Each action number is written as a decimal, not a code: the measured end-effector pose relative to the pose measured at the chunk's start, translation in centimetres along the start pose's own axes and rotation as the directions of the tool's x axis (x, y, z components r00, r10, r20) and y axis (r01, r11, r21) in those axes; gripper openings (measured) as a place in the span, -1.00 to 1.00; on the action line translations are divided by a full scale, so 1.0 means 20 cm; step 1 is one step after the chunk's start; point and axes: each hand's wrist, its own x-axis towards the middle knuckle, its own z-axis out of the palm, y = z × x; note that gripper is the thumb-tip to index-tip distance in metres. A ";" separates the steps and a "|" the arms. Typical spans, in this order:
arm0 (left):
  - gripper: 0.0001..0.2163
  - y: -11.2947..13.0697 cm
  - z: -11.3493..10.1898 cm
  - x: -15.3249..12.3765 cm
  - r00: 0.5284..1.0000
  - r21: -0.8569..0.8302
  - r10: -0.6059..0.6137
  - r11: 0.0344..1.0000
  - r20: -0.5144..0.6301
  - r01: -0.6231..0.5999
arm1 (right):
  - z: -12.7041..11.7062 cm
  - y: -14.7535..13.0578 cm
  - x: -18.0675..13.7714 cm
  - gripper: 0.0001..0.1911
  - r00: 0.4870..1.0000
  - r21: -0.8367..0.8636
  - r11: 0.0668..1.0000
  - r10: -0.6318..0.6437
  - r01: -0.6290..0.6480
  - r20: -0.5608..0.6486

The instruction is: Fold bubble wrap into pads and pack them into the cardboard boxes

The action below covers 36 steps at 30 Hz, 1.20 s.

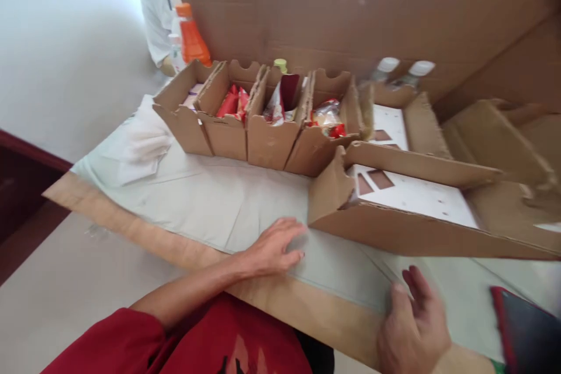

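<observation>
My left hand rests on the pale green cloth near the table's front edge, fingers loosely bent and apart, nothing in it. Just beyond its fingertips is the corner of a long cardboard box lying sideways, with a white panel with cut-outs inside. At the lower right, my right hand hovers or rests by the edge, thumb and fingers apart and holding nothing; it is slightly blurred. A dark phone-like object with a red edge lies to its right, cut off by the frame.
Cardboard bins stand in a row behind, several holding red packets and other wrapped goods. An orange bottle and white-capped bottles stand behind them. White tissue-like material lies left. A tall cardboard wall closes the back.
</observation>
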 end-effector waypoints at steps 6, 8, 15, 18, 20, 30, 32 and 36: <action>-0.58 -0.03 -0.24 -0.34 0.986 0.012 0.079 0.997 0.149 -0.082 | 0.20 -0.05 -0.41 -0.74 0.734 0.026 0.870 -0.431 0.492 0.525; -0.62 -0.05 -0.39 -0.39 0.998 0.071 0.033 0.997 0.050 -0.036 | 0.31 -0.08 -0.48 -0.74 0.561 0.130 0.775 -0.551 0.619 0.618; -0.68 -0.37 -1.25 -0.50 0.624 0.332 -0.102 0.774 -0.774 0.539 | 0.51 -0.17 -0.48 -0.77 0.351 0.230 0.607 -0.682 0.761 0.641; -0.60 -0.50 -1.54 -0.48 0.436 0.282 -0.066 0.673 -0.898 0.684 | 0.51 -0.16 -0.46 -0.77 0.367 0.222 0.622 -0.673 0.751 0.642; -0.57 -0.56 -1.63 -0.46 0.382 0.272 -0.045 0.626 -0.923 0.731 | 0.51 -0.14 -0.45 -0.77 0.363 0.227 0.616 -0.679 0.755 0.638; -0.64 -0.60 -1.49 -0.51 0.416 0.401 0.108 0.562 -0.903 0.724 | 0.51 -0.14 -0.45 -0.77 0.399 0.223 0.660 -0.652 0.718 0.645; -0.56 -0.59 -1.45 -0.54 0.426 0.403 0.105 0.584 -0.898 0.705 | 0.51 -0.15 -0.45 -0.77 0.409 0.220 0.674 -0.641 0.705 0.649; -0.49 -0.48 -1.36 -0.57 0.417 0.418 0.153 0.610 -0.896 0.673 | 0.51 -0.16 -0.45 -0.77 0.418 0.231 0.687 -0.637 0.689 0.648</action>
